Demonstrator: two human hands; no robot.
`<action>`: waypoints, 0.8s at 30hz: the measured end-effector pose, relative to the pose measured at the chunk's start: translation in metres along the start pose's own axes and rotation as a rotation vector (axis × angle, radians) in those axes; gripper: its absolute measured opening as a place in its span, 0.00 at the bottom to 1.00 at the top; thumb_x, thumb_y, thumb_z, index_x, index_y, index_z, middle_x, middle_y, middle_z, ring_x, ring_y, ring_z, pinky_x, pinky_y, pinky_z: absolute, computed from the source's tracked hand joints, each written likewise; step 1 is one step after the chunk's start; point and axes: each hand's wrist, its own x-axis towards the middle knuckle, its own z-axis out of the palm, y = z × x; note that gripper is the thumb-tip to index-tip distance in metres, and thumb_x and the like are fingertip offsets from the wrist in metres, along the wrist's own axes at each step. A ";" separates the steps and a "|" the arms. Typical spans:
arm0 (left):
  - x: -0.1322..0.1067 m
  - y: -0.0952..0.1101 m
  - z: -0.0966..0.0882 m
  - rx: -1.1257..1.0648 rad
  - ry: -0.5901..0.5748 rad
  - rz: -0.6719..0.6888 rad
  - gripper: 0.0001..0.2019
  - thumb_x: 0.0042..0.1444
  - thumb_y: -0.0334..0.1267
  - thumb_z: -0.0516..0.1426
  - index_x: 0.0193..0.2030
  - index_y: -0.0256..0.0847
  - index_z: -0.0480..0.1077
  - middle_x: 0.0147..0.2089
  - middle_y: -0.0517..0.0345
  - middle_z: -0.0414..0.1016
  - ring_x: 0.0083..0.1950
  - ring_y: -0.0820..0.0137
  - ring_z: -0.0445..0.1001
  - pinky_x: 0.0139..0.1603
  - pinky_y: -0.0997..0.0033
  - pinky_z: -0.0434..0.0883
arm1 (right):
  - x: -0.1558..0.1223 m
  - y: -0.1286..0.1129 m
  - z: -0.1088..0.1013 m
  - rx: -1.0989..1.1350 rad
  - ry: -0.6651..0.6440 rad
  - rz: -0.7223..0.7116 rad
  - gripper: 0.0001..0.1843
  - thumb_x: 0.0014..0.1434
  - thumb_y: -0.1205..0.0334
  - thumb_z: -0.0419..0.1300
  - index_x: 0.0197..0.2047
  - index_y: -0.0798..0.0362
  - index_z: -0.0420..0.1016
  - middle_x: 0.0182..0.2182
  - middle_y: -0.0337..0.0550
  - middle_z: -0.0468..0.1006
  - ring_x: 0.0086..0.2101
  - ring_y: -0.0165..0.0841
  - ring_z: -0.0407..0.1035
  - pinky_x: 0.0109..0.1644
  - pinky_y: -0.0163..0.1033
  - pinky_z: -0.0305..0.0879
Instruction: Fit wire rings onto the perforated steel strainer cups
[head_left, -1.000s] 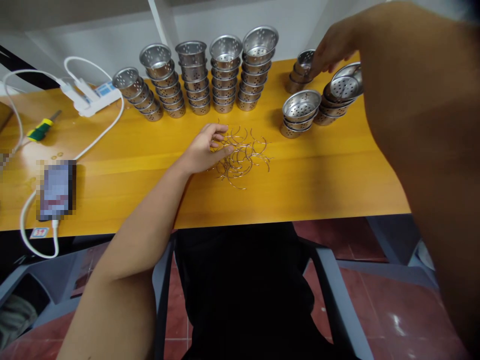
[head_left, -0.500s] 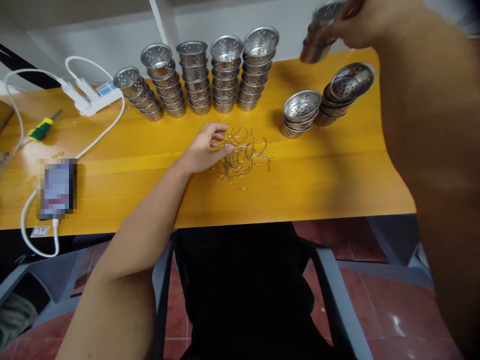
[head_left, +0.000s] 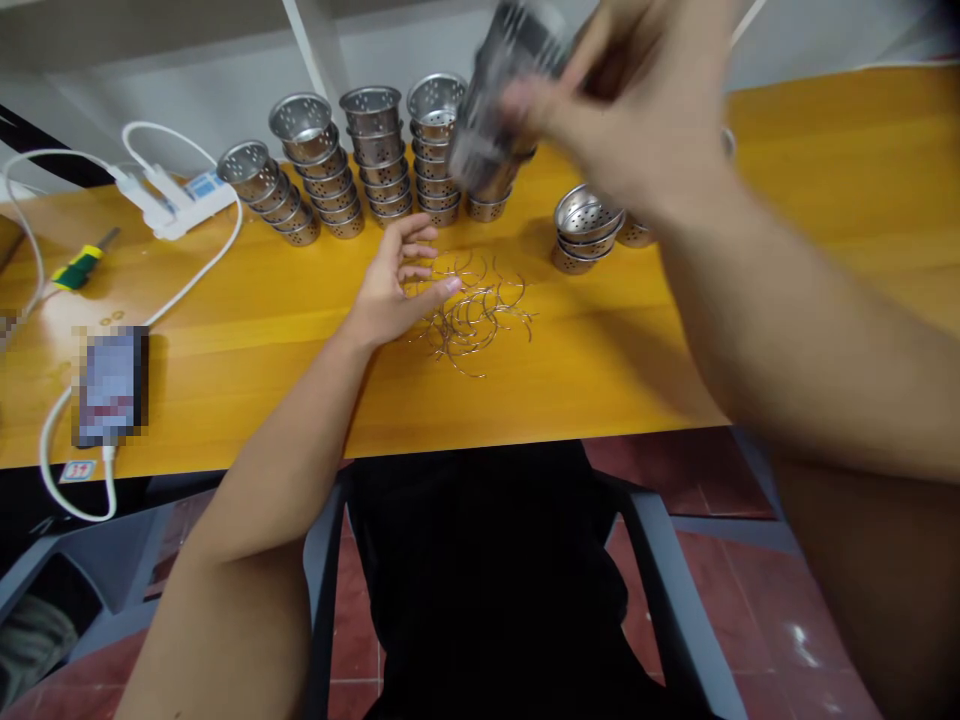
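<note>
My right hand [head_left: 622,110] is closed around a small stack of perforated metal cups [head_left: 495,100], lifted and tilted above the back of the table and blurred by motion. Behind it, the held stack partly covers the rightmost tall stack of cups [head_left: 487,207]. My left hand [head_left: 397,280] rests palm inward beside a loose pile of curved metal wires [head_left: 480,315], fingers spread and holding nothing. Right of the wires stands a short stack of perforated cups [head_left: 589,228]. Another stack [head_left: 637,232] beyond it is mostly hidden by my right arm.
Tall cup stacks [head_left: 382,150] line the back of the yellow table [head_left: 262,380]. On the left lie a white power strip [head_left: 187,205] with cables, a green-and-yellow screwdriver [head_left: 79,268] and a phone [head_left: 112,385] on a charging cable.
My right hand has swung left with the held cups, from the table's right side to above the tall stacks. My left hand has stayed by the wires, its fingers a little more spread.
</note>
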 end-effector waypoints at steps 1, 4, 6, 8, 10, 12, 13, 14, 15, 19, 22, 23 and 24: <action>0.001 -0.004 0.001 -0.002 -0.004 0.018 0.49 0.66 0.60 0.81 0.87 0.63 0.64 0.85 0.46 0.75 0.80 0.49 0.82 0.76 0.45 0.88 | -0.011 -0.002 0.020 0.145 0.047 -0.131 0.34 0.73 0.26 0.83 0.42 0.42 0.72 0.55 0.54 0.91 0.58 0.51 0.84 0.69 0.57 0.82; 0.005 -0.020 0.003 -0.024 -0.014 0.071 0.57 0.60 0.75 0.81 0.86 0.58 0.65 0.81 0.44 0.78 0.82 0.43 0.83 0.80 0.38 0.86 | -0.024 0.014 0.086 0.359 0.165 -0.350 0.38 0.64 0.37 0.92 0.32 0.43 0.68 0.39 0.46 0.82 0.44 0.47 0.77 0.56 0.58 0.79; 0.006 -0.027 0.003 -0.008 -0.001 0.067 0.57 0.57 0.80 0.80 0.82 0.52 0.68 0.76 0.43 0.82 0.81 0.40 0.84 0.83 0.35 0.85 | -0.024 0.031 0.124 0.479 0.153 -0.404 0.39 0.66 0.23 0.86 0.34 0.43 0.71 0.40 0.45 0.79 0.43 0.47 0.75 0.55 0.60 0.79; 0.007 -0.029 0.001 0.038 0.022 0.032 0.57 0.55 0.81 0.81 0.79 0.48 0.71 0.71 0.43 0.86 0.79 0.38 0.85 0.84 0.32 0.84 | -0.022 0.043 0.151 0.560 0.115 -0.394 0.41 0.66 0.17 0.82 0.36 0.42 0.71 0.38 0.43 0.76 0.44 0.48 0.74 0.57 0.60 0.79; 0.006 -0.025 -0.001 0.070 0.036 0.003 0.57 0.53 0.81 0.82 0.77 0.47 0.73 0.69 0.44 0.88 0.77 0.38 0.86 0.83 0.30 0.84 | -0.022 0.048 0.166 0.609 0.082 -0.384 0.42 0.67 0.13 0.78 0.36 0.42 0.70 0.37 0.42 0.74 0.43 0.48 0.73 0.56 0.60 0.79; 0.007 -0.019 -0.002 0.063 0.018 -0.010 0.58 0.51 0.81 0.83 0.76 0.48 0.73 0.69 0.46 0.89 0.73 0.41 0.88 0.79 0.29 0.86 | -0.023 0.049 0.169 0.649 0.057 -0.391 0.44 0.67 0.08 0.73 0.37 0.41 0.69 0.36 0.42 0.73 0.42 0.47 0.71 0.56 0.61 0.80; 0.007 -0.015 -0.002 0.053 0.002 -0.008 0.57 0.50 0.81 0.83 0.75 0.50 0.73 0.70 0.47 0.89 0.71 0.43 0.88 0.77 0.29 0.88 | -0.024 0.048 0.168 0.669 0.047 -0.401 0.45 0.67 0.06 0.72 0.36 0.41 0.69 0.36 0.42 0.73 0.42 0.48 0.71 0.56 0.62 0.80; 0.008 -0.013 -0.002 0.045 -0.016 -0.002 0.56 0.50 0.81 0.83 0.74 0.50 0.73 0.69 0.48 0.89 0.69 0.44 0.89 0.74 0.29 0.89 | -0.025 0.047 0.166 0.692 0.040 -0.411 0.46 0.66 0.04 0.70 0.36 0.40 0.68 0.36 0.43 0.74 0.42 0.48 0.71 0.57 0.63 0.81; 0.008 -0.010 -0.002 0.039 -0.028 0.004 0.54 0.51 0.81 0.83 0.72 0.51 0.74 0.66 0.49 0.90 0.66 0.46 0.89 0.71 0.30 0.90 | -0.026 0.046 0.163 0.716 0.032 -0.420 0.46 0.66 0.04 0.70 0.35 0.40 0.67 0.36 0.44 0.75 0.42 0.49 0.72 0.58 0.64 0.81; 0.007 -0.008 0.001 0.011 0.000 0.002 0.45 0.60 0.77 0.80 0.68 0.48 0.76 0.57 0.51 0.87 0.59 0.48 0.91 0.61 0.37 0.92 | -0.028 0.044 0.150 0.792 -0.007 -0.442 0.47 0.63 0.02 0.70 0.34 0.40 0.67 0.41 0.47 0.81 0.46 0.52 0.76 0.64 0.69 0.82; 0.004 -0.011 0.002 -0.001 -0.007 -0.018 0.41 0.60 0.68 0.84 0.68 0.49 0.77 0.57 0.52 0.86 0.62 0.47 0.91 0.64 0.39 0.92 | -0.028 0.048 0.150 0.826 -0.037 -0.453 0.49 0.60 0.01 0.72 0.32 0.40 0.68 0.39 0.47 0.82 0.44 0.51 0.76 0.63 0.70 0.82; 0.002 -0.012 0.002 0.004 -0.015 -0.021 0.40 0.59 0.65 0.85 0.68 0.49 0.77 0.58 0.52 0.86 0.63 0.47 0.91 0.66 0.38 0.91 | -0.028 0.049 0.153 0.837 -0.041 -0.456 0.48 0.59 0.02 0.73 0.32 0.40 0.68 0.38 0.46 0.81 0.43 0.50 0.75 0.62 0.69 0.83; 0.001 -0.013 0.002 0.013 -0.019 -0.020 0.40 0.59 0.62 0.86 0.68 0.49 0.77 0.58 0.51 0.86 0.65 0.46 0.90 0.68 0.37 0.91 | -0.028 0.051 0.155 0.849 -0.038 -0.462 0.48 0.60 0.03 0.74 0.31 0.41 0.68 0.37 0.46 0.81 0.42 0.49 0.75 0.61 0.68 0.83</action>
